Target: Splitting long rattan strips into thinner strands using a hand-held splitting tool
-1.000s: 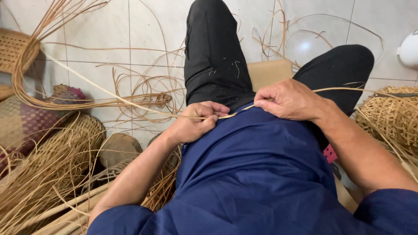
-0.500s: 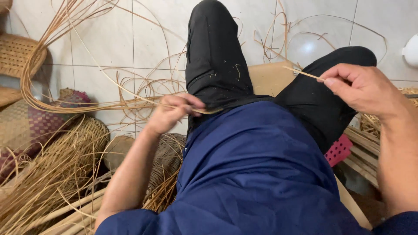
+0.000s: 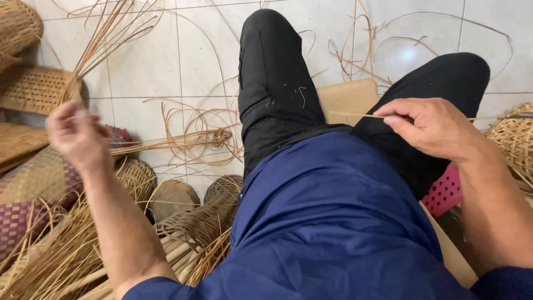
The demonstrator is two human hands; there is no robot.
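A: Right hand [image 3: 430, 125] pinching a thin strip [image 3: 355, 115] over the lap. Left hand [image 3: 75, 133] blurred, out by the baskets [image 3: 33, 94]; grip impossible to tell.

B: Nothing woven yet, seemingly. Loose strips [image 3: 194, 130] littering the floor [image 3: 139, 61].

Two bare hands show: the left hand [image 3: 75, 136] raised at the left of the frame, the right hand [image 3: 430, 126] at the right pinching one thin rattan strip [image 3: 355, 115]. Two black-trousered knees [image 3: 266, 33] fill the upper centre. At least four woven baskets [image 3: 33, 91] crowd the left edge, one more basket [image 3: 513, 139] sits at the right edge, and one pink perforated tray [image 3: 444, 191] lies lower right. Loose strands on the tiles are too many to count.
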